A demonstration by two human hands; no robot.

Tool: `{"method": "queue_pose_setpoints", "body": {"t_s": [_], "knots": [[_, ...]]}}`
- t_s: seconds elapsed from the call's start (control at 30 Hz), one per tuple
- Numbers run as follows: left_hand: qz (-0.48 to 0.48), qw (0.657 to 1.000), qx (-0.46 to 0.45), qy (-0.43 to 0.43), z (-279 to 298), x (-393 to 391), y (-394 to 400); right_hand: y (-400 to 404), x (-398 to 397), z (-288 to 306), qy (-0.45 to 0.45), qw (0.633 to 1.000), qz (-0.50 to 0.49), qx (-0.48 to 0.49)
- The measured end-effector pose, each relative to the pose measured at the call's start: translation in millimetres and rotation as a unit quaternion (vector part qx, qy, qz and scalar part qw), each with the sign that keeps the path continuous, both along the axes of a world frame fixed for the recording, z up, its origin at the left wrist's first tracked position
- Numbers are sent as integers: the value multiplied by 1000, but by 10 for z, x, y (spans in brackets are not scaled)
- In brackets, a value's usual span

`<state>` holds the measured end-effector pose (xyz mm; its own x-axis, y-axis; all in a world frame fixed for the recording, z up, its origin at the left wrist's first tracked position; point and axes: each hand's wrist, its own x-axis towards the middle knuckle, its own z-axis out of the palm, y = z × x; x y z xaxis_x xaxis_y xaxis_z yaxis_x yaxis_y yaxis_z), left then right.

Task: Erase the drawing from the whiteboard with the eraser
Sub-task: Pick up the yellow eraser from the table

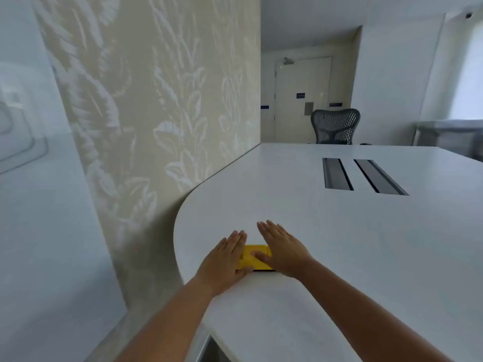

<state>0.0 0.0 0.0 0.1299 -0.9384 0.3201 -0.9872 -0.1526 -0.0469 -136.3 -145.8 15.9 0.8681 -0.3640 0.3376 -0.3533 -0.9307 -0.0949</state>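
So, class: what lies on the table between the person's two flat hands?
In the head view, the yellow eraser lies between the left hand and right hand, flat on the white table, both hands overlapping its edges.

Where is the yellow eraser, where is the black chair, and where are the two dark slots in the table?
yellow eraser (254, 257): head view, on its yellow top between the two hands.
black chair (335, 121): head view, on its mesh backrest.
dark slots (337, 174): head view, on the left slot of the pair.
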Motion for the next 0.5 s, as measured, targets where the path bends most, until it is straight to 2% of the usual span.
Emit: {"method": "queue_pose_setpoints", "body": {"t_s": [0.13, 0.23, 0.33, 0.5], "knots": [[14, 999, 0, 48, -82, 9, -84, 86, -33, -142, 41, 999, 16, 30], [19, 997, -18, 67, -119, 14, -117, 107, -66, -183, 23, 998, 14, 63], [14, 998, -44, 51, -141, 34, -125, 97, -68, -203, 13, 998, 19, 57], [9, 999, -28, 14, -102, 44, -119, 58, -46, -164, 22, 999, 41, 25]]}}
